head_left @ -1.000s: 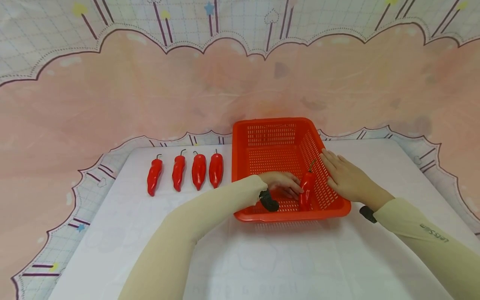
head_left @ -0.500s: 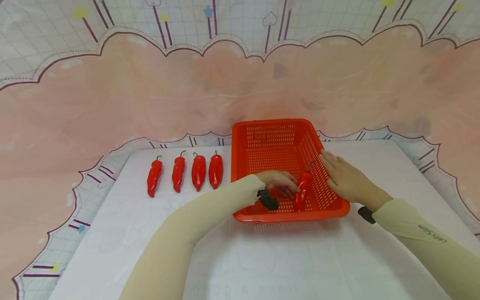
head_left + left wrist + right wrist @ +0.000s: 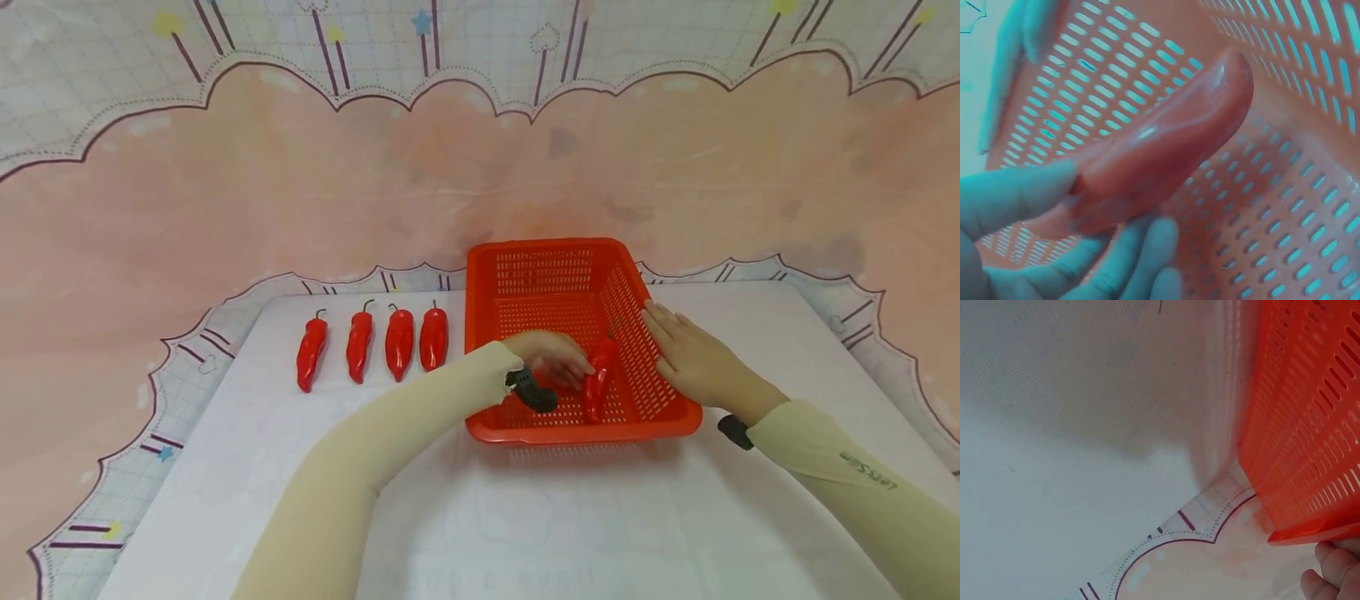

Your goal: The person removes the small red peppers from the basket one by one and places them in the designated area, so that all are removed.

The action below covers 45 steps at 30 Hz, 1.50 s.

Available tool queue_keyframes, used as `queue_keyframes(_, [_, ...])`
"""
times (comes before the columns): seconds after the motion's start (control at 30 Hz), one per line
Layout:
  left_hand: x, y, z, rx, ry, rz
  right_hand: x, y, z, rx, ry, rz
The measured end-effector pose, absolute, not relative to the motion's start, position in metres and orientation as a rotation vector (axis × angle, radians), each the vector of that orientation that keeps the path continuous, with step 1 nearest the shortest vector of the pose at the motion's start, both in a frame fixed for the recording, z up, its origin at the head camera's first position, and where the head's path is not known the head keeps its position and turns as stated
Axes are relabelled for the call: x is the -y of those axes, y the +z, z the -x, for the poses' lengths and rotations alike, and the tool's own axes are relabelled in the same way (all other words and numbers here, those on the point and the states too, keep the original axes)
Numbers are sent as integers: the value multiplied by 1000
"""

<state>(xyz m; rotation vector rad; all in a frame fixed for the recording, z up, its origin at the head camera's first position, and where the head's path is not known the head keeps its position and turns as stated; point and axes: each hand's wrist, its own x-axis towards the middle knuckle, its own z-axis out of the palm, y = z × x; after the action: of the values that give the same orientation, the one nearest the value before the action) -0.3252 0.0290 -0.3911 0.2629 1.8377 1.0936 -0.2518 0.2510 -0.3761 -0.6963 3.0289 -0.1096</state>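
Observation:
My left hand (image 3: 551,354) reaches into a red perforated plastic basket (image 3: 570,434) and grips a glossy red chili pepper (image 3: 598,385). In the left wrist view, the thumb lies on one side of the pepper (image 3: 1166,140) and the fingers curl beneath it. The pepper slants over the basket's slotted floor, its rounded end pointing away from the hand. With fingers straight, my right hand (image 3: 690,354) rests against the basket's right rim. The right wrist view has its fingertips (image 3: 1338,565) beside that rim, next to the outer slotted wall (image 3: 1316,419).
Several more red chili peppers (image 3: 399,344) with thin stems lie in a row on the white table (image 3: 247,467), left of the basket. A peach and white patterned cloth (image 3: 360,192) rises behind the table.
The left hand has drawn the pepper slightly leftward within the basket, away from its right wall. The right hand has kept its place at the rim.

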Motion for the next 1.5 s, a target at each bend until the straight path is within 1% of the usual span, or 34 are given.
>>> queue_keyframes(0.37, [-10,-361,323,-1851,1191,-232,-252,-378,251,-3030,-116,687])
queue_keyframes(0.67, [-3,-358,327,-1832,1250,-181,-252,-377,248,-3026,-116,686])
queue_keyframes(1.5, [30,-331,321,-1762,1445,-169,-251,-376,252,-2998,-159,653])
